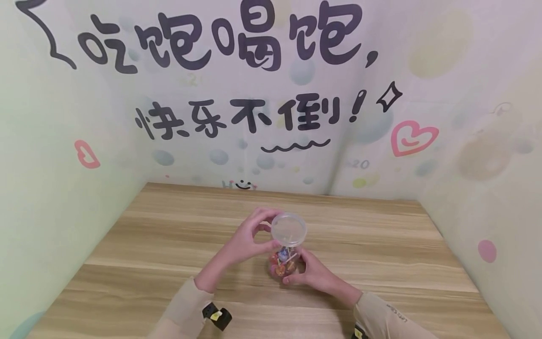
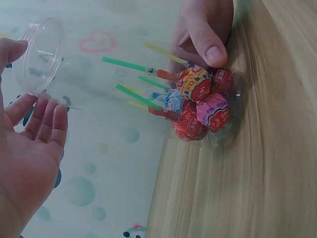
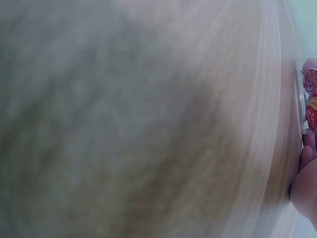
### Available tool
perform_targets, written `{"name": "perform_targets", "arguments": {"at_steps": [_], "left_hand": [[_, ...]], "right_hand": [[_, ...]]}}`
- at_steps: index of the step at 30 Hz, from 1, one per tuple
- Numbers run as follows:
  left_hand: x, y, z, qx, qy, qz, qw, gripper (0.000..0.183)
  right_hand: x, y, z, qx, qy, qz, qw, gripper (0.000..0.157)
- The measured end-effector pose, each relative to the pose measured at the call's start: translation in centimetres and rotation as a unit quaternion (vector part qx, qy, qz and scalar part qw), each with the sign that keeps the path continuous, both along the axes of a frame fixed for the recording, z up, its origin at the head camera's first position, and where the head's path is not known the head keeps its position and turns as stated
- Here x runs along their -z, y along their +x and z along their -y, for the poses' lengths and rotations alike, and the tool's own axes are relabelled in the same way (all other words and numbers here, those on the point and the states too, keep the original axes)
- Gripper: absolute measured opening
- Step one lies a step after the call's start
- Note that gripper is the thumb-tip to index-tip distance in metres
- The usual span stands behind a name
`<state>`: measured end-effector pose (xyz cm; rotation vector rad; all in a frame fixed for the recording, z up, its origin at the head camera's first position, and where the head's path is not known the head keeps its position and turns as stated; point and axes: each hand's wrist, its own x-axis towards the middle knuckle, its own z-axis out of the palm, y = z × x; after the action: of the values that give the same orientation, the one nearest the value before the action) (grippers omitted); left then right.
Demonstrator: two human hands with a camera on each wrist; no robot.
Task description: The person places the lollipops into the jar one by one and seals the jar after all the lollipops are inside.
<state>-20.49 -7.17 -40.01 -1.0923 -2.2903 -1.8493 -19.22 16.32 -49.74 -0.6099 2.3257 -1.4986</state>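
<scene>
A clear plastic jar (image 2: 229, 131) stands upright on the table with several wrapped lollipops (image 2: 190, 106) inside, their green and yellow sticks pointing up. My right hand (image 1: 317, 274) grips the jar low on its right side, thumb in front. At the jar's top, my left hand (image 1: 243, 242) holds a round clear lid (image 1: 289, 229) by its rim, between the thumb and the fingers. In the left wrist view the lid sits beyond the stick ends, with its rim tilted toward the camera. The right wrist view catches only part of the jar and two lollipops (image 3: 311, 111) at its edge.
The wooden table (image 1: 169, 226) meets a pale wall (image 1: 203, 160) printed with large black characters, hearts and bubbles. Side walls (image 1: 55, 197) rise at left and right. Black cameras are strapped on both wrists, the left one (image 1: 217, 316) showing fully.
</scene>
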Motion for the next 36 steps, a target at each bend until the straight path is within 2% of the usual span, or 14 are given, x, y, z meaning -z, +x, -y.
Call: {"name": "perform_targets", "arguments": {"at_steps": [7,16,20,26,36], "left_hand": [[0.15,0.18,0.0,0.0,0.003,-0.008,1.0,0.064],[0.66,0.61,-0.48,-0.046,0.022,0.016,0.9986,0.064],[0.61,0.62,-0.6,-0.053,0.027,0.024,0.9979,0.061],[0.36,0.46,-0.36,-0.045,0.014,0.019,0.9987,0.061],[0.36,0.16,0.0,-0.006,0.01,-0.015,0.9998,0.055]], "right_hand": [[0.0,0.01,0.06,-0.001,0.002,-0.006,1.0,0.093],[0.18,-0.12,-0.03,-0.009,-0.003,-0.007,1.0,0.089],[0.2,-0.14,-0.02,-0.01,-0.002,-0.007,1.0,0.089],[0.22,-0.11,0.0,-0.008,-0.002,-0.007,1.0,0.089],[0.03,0.06,0.07,0.008,0.009,-0.004,1.0,0.096]]}}
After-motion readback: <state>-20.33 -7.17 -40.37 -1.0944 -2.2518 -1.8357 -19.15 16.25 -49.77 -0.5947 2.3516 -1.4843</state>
